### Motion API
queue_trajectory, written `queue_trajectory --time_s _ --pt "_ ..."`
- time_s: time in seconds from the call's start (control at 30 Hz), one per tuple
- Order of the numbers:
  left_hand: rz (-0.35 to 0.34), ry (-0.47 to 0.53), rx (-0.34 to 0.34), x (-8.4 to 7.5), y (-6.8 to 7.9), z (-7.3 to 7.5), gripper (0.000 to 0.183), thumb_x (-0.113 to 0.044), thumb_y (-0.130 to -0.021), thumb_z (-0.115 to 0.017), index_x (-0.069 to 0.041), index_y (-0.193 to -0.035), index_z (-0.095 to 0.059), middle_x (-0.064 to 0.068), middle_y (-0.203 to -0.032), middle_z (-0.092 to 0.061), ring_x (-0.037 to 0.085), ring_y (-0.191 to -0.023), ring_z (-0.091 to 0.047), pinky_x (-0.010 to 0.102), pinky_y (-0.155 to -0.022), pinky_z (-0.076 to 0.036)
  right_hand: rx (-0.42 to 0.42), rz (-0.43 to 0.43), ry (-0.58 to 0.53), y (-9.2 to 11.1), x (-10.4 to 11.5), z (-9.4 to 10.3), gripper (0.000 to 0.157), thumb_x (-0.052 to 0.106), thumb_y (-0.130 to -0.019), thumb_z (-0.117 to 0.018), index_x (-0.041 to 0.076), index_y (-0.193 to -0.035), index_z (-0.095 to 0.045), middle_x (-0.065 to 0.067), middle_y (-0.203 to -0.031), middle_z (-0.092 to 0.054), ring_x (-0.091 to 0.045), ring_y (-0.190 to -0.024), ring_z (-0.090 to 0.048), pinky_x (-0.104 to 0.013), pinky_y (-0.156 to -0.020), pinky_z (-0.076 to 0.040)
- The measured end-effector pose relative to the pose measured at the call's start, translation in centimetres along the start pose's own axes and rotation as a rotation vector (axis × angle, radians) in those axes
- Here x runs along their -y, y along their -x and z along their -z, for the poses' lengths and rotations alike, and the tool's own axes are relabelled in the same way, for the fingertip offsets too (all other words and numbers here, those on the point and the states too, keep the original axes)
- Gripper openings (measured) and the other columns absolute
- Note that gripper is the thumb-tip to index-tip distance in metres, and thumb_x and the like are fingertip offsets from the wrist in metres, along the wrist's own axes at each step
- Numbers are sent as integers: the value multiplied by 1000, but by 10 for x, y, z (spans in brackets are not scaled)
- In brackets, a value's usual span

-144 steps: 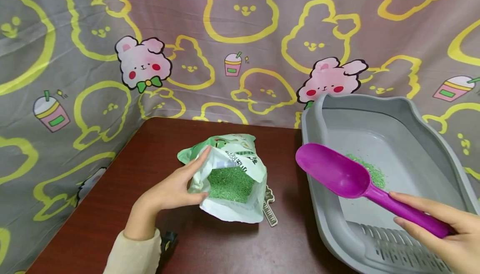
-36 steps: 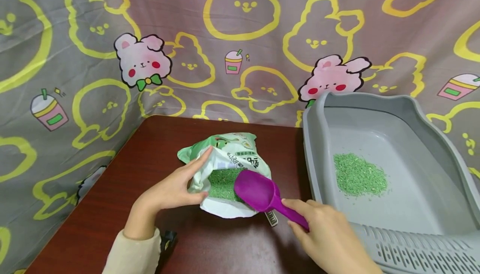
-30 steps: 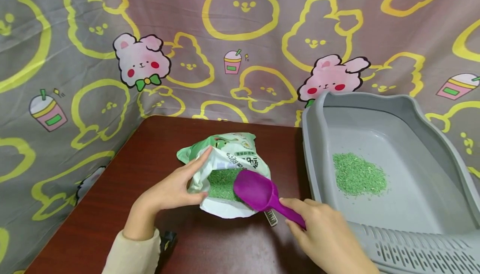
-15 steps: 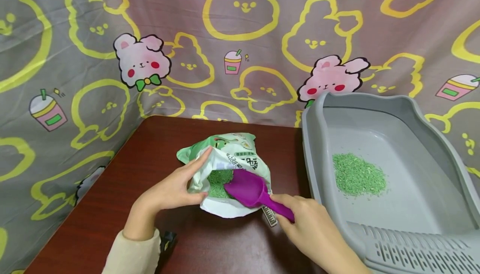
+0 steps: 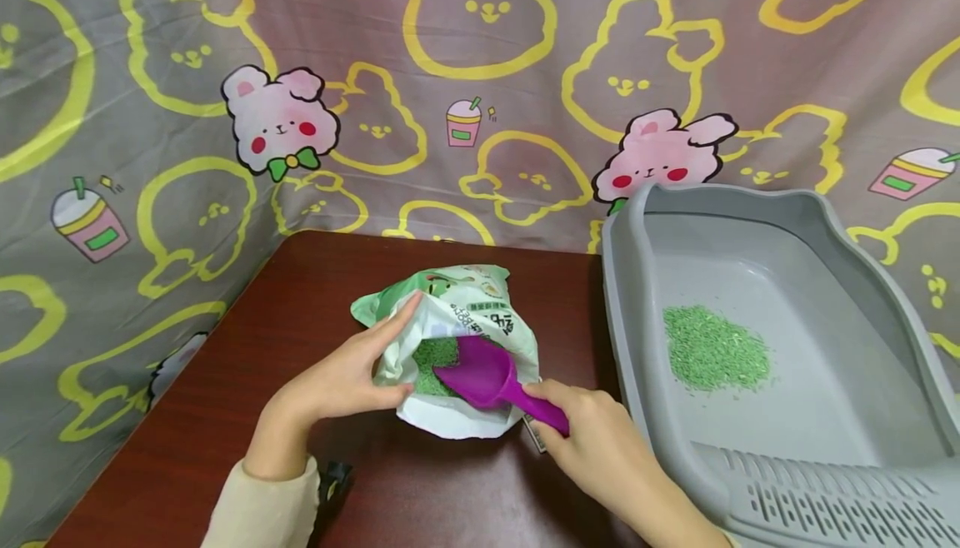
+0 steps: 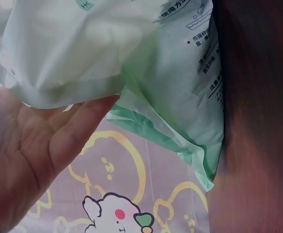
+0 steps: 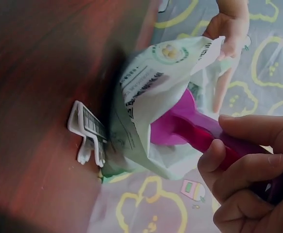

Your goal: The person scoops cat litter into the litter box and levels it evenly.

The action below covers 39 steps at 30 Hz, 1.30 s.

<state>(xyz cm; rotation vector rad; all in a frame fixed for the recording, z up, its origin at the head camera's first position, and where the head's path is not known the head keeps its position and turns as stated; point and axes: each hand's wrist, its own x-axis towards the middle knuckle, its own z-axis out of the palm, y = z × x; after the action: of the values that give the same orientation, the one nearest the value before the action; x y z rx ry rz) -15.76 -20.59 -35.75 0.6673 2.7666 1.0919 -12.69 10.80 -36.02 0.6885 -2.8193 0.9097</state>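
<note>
A green-and-white bag of cat litter lies on the table with its mouth toward me. Green pellets show inside. My left hand holds the left rim of the mouth, thumb low and fingers higher; in the left wrist view, the bag's edge crosses the fingers. With curled fingers my right hand grips the handle of a purple scoop. The scoop's bowl is inside the mouth, its front edge in the pellets. In the right wrist view, the bag's side hides part of the scoop.
A grey litter box stands at the right, with a patch of green pellets on its floor. A white clip lies beside the bag. Something black is by the left sleeve. Patterned cloth hangs behind the table.
Earlier, the scoop was over the litter box, where the pellet patch has since grown. It moved left to the bag, and over the last second has pushed deeper. The left hand stays put.
</note>
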Motion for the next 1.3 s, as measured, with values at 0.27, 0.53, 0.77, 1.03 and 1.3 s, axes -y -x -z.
queue_trajectory --time_s 0.27,0.53,0.77,1.03,1.3 --pt "-11 -9 -6 1 0 1 110 -18 -77 -75 -24 -162 -5 -2 -168 -14 21 -150 -26 52 -114 -35 12 -12 -58 2 -1 -8 35 11 -79 -80 23 -110 -71 9 -75 -66 -1 -55 -42 -19 -50 -37" --pt "-16 -18 3 2 -1 2 109 -19 -78 -75 -22 -162 -5 0 -168 -13 22 -149 -26 53 -113 -34 -14 -79 -111 0 -2 -16 37 10 -78 -80 28 -108 -71 12 -60 -53 0 -50 -37 -20 -47 -35" --pt "-16 -22 -5 3 0 0 111 -19 -77 -76 -22 -162 -5 -1 -167 -14 20 -146 -30 50 -113 -36 22 -142 -191 -4 -8 -30 40 15 -81 -81 33 -114 -68 14 -61 -47 0 -52 -37 -20 -50 -35" --pt "-25 -25 -4 3 1 0 110 -19 -78 -76 -22 -162 -4 0 -167 -16 20 -142 -35 45 -112 -39 28 -156 -296 -1 -16 -34 42 13 -79 -81 33 -115 -70 11 -75 -61 -2 -57 -44 -21 -52 -40" --pt "-30 -29 -15 3 1 1 109 -18 -78 -76 -22 -162 -6 0 -167 -16 19 -147 -30 47 -113 -37 26 -102 -332 12 -24 -26 45 9 -81 -79 33 -117 -69 10 -87 -69 0 -63 -47 -21 -55 -42"
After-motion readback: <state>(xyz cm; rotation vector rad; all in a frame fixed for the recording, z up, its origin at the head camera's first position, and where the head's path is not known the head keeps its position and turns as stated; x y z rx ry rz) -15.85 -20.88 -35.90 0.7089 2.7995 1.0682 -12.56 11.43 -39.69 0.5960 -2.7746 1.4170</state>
